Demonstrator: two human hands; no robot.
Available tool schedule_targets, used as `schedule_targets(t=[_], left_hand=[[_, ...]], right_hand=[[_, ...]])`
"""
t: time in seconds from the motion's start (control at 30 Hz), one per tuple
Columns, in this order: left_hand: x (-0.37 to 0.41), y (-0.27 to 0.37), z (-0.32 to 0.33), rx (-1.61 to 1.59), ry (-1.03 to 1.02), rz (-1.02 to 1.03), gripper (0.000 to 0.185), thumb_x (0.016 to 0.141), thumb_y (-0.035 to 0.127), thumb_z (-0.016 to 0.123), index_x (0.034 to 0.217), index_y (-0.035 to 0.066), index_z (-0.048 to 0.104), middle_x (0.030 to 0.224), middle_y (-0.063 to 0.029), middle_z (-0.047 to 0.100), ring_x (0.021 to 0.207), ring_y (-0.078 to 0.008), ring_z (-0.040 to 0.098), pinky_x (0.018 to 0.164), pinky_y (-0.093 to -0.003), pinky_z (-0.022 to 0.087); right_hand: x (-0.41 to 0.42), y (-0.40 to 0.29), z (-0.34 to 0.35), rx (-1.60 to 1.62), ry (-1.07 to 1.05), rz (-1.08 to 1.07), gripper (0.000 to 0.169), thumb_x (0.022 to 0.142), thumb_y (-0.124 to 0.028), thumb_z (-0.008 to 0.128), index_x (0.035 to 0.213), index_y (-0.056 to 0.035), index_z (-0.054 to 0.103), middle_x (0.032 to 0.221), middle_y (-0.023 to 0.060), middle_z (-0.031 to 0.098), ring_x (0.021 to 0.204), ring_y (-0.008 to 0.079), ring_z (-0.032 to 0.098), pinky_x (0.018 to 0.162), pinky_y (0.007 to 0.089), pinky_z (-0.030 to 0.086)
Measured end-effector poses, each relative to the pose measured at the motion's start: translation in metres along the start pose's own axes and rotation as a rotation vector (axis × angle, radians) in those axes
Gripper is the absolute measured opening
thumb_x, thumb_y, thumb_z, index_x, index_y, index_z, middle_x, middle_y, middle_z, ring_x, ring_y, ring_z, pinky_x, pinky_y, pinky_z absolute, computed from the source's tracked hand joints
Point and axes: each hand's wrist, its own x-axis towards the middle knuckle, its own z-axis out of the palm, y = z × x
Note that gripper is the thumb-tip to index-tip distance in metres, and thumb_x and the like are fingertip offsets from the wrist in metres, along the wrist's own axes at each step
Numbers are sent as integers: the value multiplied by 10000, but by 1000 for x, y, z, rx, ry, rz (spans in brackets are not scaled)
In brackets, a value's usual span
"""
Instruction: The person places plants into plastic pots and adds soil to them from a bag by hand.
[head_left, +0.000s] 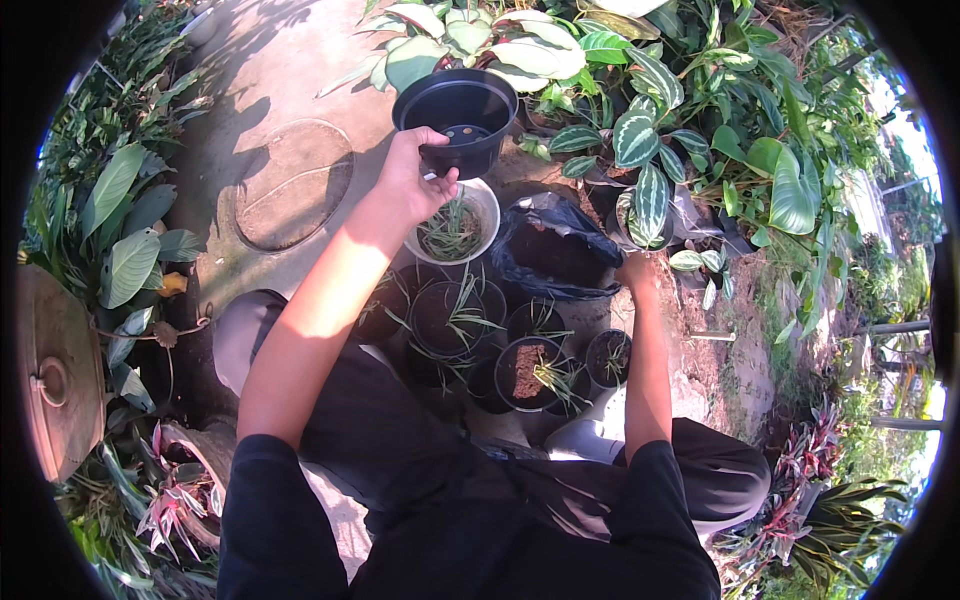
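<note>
My left hand (420, 180) grips the near rim of a black plastic plant pot (480, 154), tilted so its inside and the holes in its bottom show. Just below that pot stands a white round container (491, 214) with cut grassy plantlets (454, 232) in it. To its right sits a black plastic bag (551, 206), its mouth spread around dark soil (559, 259). My right hand (639, 271) is at the bag's right edge, beneath a small pot of striped-leaf plant (651, 206). Its fingers are mostly hidden, so what it grips is unclear.
Several black pots with thin grassy plants (450, 319) crowd between my legs; one pot (529, 375) also holds brown coarse material. Leafy plants (750, 150) border the right side. A round cover (296, 184) is set in the concrete ground, and a clay-coloured vessel (64, 375) stands left.
</note>
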Motion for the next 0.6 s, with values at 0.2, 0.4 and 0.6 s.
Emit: schedule_targets(t=[0.2, 0.4, 0.6], left_hand=[[-1, -7, 16, 31, -76, -18, 477, 738, 155, 694, 1099, 99, 387, 1151, -113, 402, 934, -255, 455, 740, -337, 461], [5, -2, 2, 1, -16, -26, 459, 744, 166, 686, 1083, 110, 381, 1138, -111, 424, 926, -249, 458, 739, -336, 462], [-2, -2, 6, 9, 11, 5, 447, 748, 173, 681, 1089, 103, 401, 1128, -122, 462, 898, -244, 472, 743, -339, 467]], right_hand=[[22, 8, 41, -1, 73, 33, 426, 777, -212, 690, 1164, -40, 649, 1227, 200, 634, 1163, 346, 610, 959, 440, 511], [0, -29, 21, -24, 5, 23, 501, 734, -196, 758, 1207, -72, 650, 1287, 160, 617, 1200, 314, 594, 965, 437, 509], [-1, -9, -34, -54, -44, 12, 449, 699, -204, 731, 1105, -22, 678, 1176, 207, 662, 1129, 360, 629, 940, 456, 503]])
